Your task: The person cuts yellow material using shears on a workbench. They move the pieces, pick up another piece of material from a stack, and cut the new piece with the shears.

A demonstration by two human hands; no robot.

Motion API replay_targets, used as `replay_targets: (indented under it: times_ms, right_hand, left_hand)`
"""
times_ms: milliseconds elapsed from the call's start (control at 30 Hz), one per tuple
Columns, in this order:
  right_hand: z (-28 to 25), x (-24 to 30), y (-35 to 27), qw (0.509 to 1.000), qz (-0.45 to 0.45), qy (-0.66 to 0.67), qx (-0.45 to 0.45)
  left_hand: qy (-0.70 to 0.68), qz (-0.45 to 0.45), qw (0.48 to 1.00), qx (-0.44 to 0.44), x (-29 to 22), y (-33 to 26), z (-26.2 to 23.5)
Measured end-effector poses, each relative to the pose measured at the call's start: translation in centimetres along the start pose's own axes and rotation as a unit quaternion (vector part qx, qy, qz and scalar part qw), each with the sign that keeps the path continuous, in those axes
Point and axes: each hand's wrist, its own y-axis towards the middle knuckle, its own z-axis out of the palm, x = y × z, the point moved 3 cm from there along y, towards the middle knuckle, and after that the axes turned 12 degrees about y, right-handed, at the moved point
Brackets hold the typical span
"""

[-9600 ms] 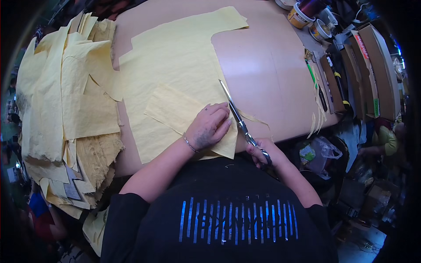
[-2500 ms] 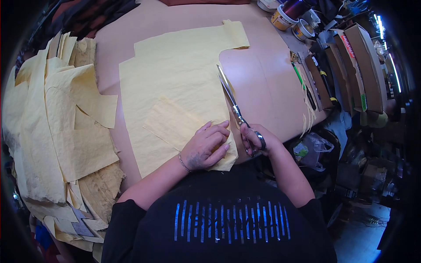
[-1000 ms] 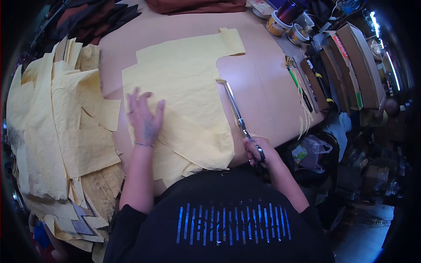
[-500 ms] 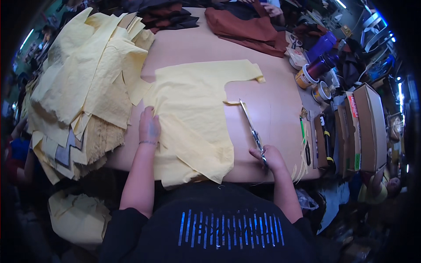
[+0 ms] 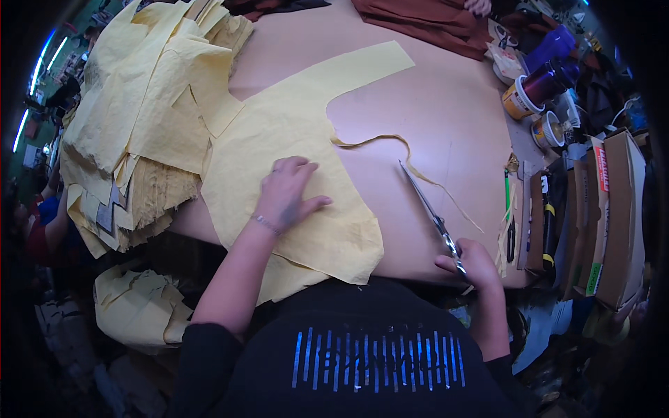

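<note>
One long scissor pair, one curling strip, two tubs

- spread fabric piece: plain pale yellow, no print
- narrow fabric strip: deeper, mustard-leaning yellow
- stacked cloth pile: pale yellow above, tan-brown layers lower down, with a grey scrap among them
- scissors: shiny silver blades
- tabletop: pinkish tan, with a pale lilac sheen
- folded cloth at the far edge: rust brown
- t-shirt: black, printed with vertical metallic-blue stripes
- bracelet: silver
- tumbler: glossy dark purple
- nearby tub: white and orange-yellow
- long-handled tool: black, 2 yellow bands
- cardboard box: plain brown
</note>
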Motion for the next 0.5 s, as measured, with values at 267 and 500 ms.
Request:
replay_targets:
  times_ms: [267,500]
  right_hand:
    - [3.0,-0.1,-0.8,0.966,0.027,0.218,0.138]
    - [4.5,3.4,2.0,0.948,0.041,0.244,0.199]
  left_hand:
    - [-0.052,0.009,0.995,0.080,1.8,2.9,4.6]
    - [-0.054,0.018,0.996,-0.065,1.0,2.0,4.2]
